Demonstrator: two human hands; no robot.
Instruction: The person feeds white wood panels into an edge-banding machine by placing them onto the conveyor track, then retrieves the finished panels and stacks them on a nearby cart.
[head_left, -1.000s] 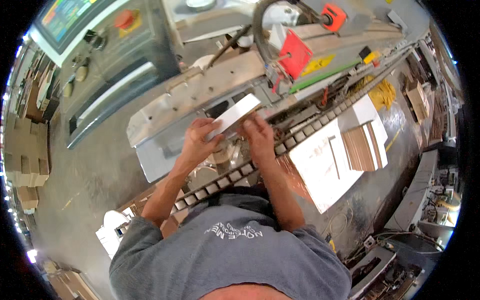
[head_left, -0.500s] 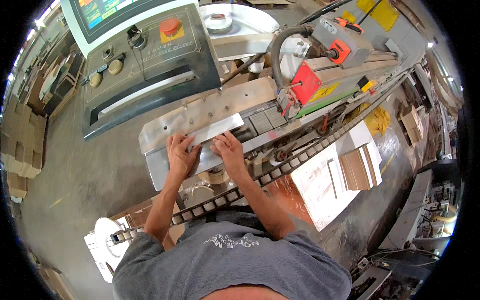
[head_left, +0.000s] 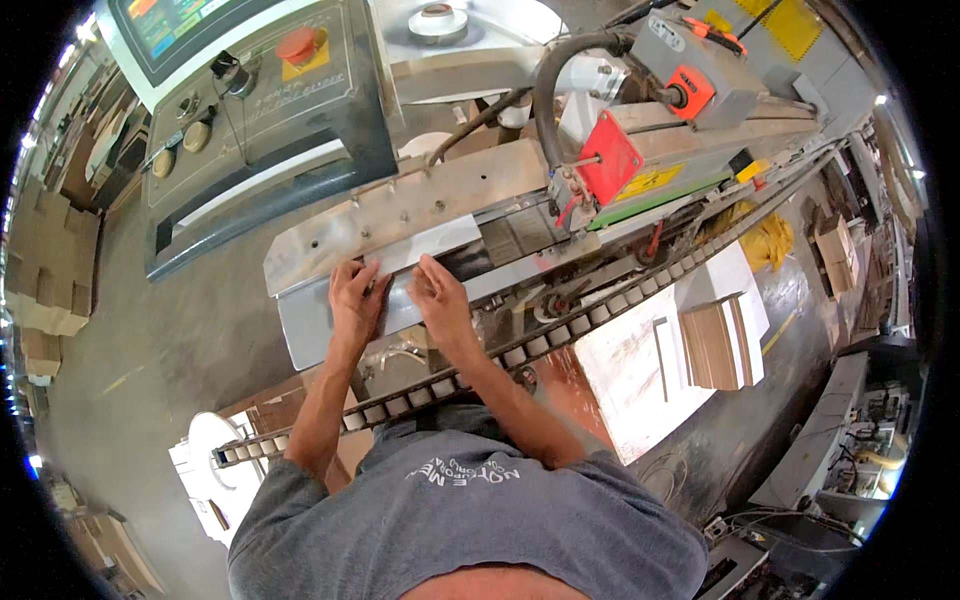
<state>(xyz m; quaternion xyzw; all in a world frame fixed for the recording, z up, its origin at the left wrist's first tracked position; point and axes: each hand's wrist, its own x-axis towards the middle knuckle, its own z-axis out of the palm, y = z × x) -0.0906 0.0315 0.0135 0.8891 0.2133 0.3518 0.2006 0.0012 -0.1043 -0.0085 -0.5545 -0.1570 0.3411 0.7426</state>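
A narrow white strip lies along the metal guide plate of a machine, over its feed bed. My left hand is bent at the strip's near edge, thumb and fingers closed about it near its left part. A short way to the right, my right hand has its fingers drawn together in a pinch, fingertips at the same near edge. My fingers partly hide that edge. Below both hands runs a smooth grey metal ledge.
A control panel with a red button and knobs stands at the upper left. To the right is the machine head with a red plate. A roller chain crosses before me. Stacked brown boards sit on a white board.
The view has shifted a little, with the control panel now farther left. My right fingertips are drawn closer together and the hand looks slightly more raised. My left hand stays at the strip.
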